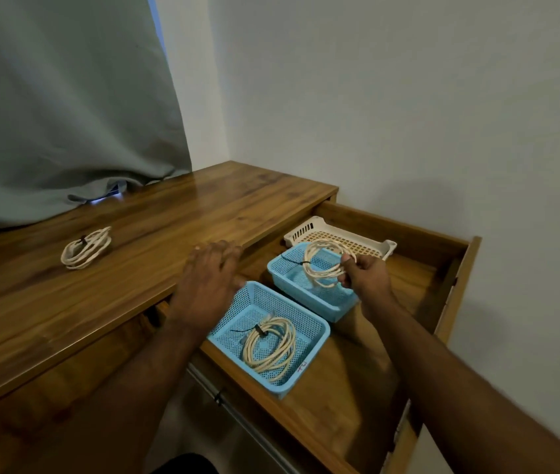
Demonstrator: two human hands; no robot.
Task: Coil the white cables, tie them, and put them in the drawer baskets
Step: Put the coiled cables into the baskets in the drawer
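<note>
Tied cable coil point(323, 266) upright in right hand point(366, 273) above middle blue basket point(309, 289)

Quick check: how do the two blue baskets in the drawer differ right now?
The near blue basket already holds a tied coil lying flat inside; the far blue basket looks empty, with the right hand holding another tied coil above it. The near basket has a red mark on its rim; none shows on the far one. Both are blue mesh, side by side.

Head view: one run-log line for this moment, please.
right hand holds tied coil over far blue basket | left hand on desk edge
</note>
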